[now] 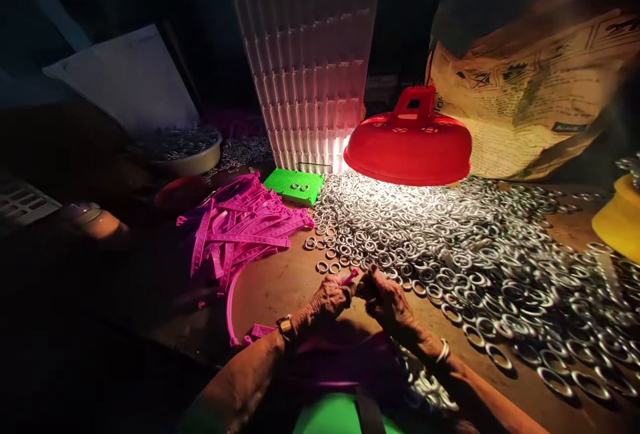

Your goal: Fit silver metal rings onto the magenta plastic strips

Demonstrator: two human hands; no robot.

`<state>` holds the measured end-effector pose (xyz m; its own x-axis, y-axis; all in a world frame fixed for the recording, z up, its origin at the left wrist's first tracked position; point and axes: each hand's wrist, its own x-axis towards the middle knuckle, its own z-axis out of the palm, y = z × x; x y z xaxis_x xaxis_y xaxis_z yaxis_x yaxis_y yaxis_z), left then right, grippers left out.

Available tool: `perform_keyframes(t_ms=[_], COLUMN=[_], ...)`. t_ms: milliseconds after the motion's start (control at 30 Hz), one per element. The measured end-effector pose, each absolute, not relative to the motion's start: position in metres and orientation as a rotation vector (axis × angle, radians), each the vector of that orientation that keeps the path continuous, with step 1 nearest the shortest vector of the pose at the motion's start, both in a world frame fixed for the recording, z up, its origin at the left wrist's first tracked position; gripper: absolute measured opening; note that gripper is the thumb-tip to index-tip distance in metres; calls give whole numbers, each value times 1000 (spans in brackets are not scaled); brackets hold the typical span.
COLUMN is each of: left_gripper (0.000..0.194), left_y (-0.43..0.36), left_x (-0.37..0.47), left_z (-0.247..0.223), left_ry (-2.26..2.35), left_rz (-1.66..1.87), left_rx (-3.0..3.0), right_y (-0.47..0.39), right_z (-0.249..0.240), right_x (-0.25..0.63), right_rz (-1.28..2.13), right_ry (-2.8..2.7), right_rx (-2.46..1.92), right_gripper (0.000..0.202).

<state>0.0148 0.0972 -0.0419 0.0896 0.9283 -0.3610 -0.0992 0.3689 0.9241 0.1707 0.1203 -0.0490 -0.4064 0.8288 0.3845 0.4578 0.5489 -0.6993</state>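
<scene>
My left hand (330,295) is closed around a magenta plastic strip (351,277), whose end pokes out past the fingers. Close beside it, my right hand (387,294) has its fingers pinched together; whatever is between them is hidden in shadow. Both hands are just above the brown table (273,281), at the near edge of a big heap of metal rings (395,227). To the left lies a tangled pile of magenta plastic strips (250,217), with one long curved strip (231,307) reaching toward my left wrist.
A red lamp shade (407,151) hangs low over the rings. Behind the strips sits a green perforated tray (293,184) with a few rings on it. A ribbed translucent panel (313,61) stands behind. A printed sack (530,101) and a yellow container (620,217) are at right.
</scene>
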Motion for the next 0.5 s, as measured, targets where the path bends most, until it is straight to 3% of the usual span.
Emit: perform_keyframes(t_ms=[167, 267, 400, 500], left_gripper=[33, 38, 53, 54], left_y=[82, 73, 72, 70], left_x=[4, 3, 8, 12], left_z=[-35, -22, -12, -13], left_ry=[1092, 1100, 1097, 1010], left_rz=[892, 870, 882, 1066], left_rx=[862, 848, 723, 642], right_y=[106, 102, 115, 133], right_z=[-33, -27, -22, -15], right_x=[173, 174, 167, 162], right_rz=[341, 378, 817, 1298], right_ry=[-2320, -2341, -1941, -1429], right_rx=[-722, -618, -968, -1082], right_gripper=[42, 41, 5, 24])
